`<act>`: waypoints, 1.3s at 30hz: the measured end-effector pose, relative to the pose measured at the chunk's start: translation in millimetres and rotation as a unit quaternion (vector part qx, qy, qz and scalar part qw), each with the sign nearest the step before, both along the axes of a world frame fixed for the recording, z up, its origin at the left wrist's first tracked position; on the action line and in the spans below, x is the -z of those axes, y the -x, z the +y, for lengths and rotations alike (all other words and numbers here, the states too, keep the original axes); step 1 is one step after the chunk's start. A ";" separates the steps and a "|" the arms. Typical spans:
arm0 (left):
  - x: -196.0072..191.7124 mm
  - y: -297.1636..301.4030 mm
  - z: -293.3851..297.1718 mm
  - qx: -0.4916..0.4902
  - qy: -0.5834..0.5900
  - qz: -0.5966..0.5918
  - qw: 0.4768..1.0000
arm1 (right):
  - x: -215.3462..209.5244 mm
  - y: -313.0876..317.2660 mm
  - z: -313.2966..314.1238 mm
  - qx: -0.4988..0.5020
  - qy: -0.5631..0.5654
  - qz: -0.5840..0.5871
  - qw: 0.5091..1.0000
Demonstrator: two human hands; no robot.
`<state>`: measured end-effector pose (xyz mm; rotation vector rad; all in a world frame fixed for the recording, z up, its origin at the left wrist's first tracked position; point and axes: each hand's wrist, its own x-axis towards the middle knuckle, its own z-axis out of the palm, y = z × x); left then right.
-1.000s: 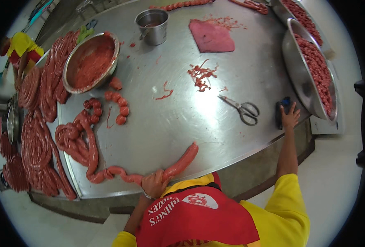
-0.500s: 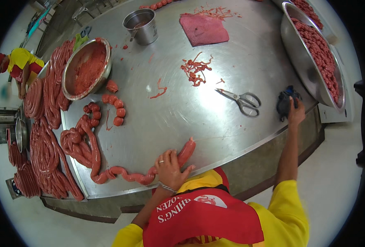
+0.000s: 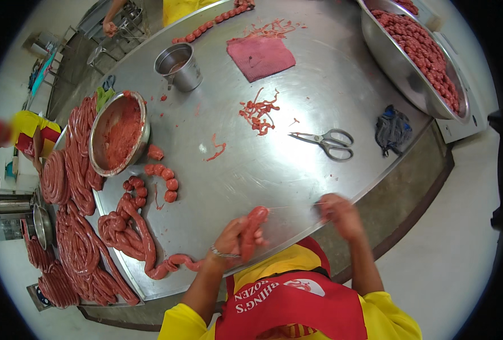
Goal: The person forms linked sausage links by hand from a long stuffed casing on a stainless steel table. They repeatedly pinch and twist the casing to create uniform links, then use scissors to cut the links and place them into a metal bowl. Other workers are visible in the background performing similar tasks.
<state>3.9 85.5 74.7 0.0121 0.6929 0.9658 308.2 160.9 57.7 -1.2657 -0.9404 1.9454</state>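
Note:
My left hand (image 3: 231, 235) is wrapped round the end of a raw pink sausage (image 3: 253, 226), its tip pointing away from me. The long sausage rope (image 3: 175, 263) trails off leftward from that hand along the table's near edge. My right hand (image 3: 342, 215) is closed, pinching a thin pale string (image 3: 285, 207) that runs taut across to the sausage tip. Something dark and blurred shows at the right fingertips. Beyond that hand lie scissors (image 3: 328, 144) with grey handles and a crumpled dark blue-grey bundle (image 3: 392, 130).
The metal table (image 3: 217, 187) carries sausage links (image 3: 163, 180), casing scraps (image 3: 257, 116), a pink cloth (image 3: 261, 58), a metal pitcher (image 3: 182, 68) and a bowl of red paste (image 3: 118, 133). A large bowl of ground meat (image 3: 418, 56) stands far right. Coiled sausage (image 3: 87, 249) lies left; a co-worker (image 3: 27, 133) stands beyond.
My right hand has left the dark bundle and come back toward the sausage, now with a string. The left hand has lifted and gripped the sausage end. The view has shifted somewhat.

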 end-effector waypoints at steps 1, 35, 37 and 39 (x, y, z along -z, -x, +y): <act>6.6 -8.1 -1.4 0.013 -0.007 0.022 1.000 | -9.6 -20.6 5.5 0.117 0.033 0.100 0.988; 44.5 0.6 12.0 0.130 0.041 0.004 0.991 | -44.3 -119.6 33.2 0.120 -0.002 -0.259 0.958; 52.2 4.3 15.0 0.166 0.022 -0.002 0.986 | -26.7 -105.3 42.2 -0.008 -0.112 -0.375 0.920; 40.0 -6.6 15.7 0.135 0.008 0.017 0.991 | -16.0 -71.2 45.9 -0.082 -0.150 -0.375 0.911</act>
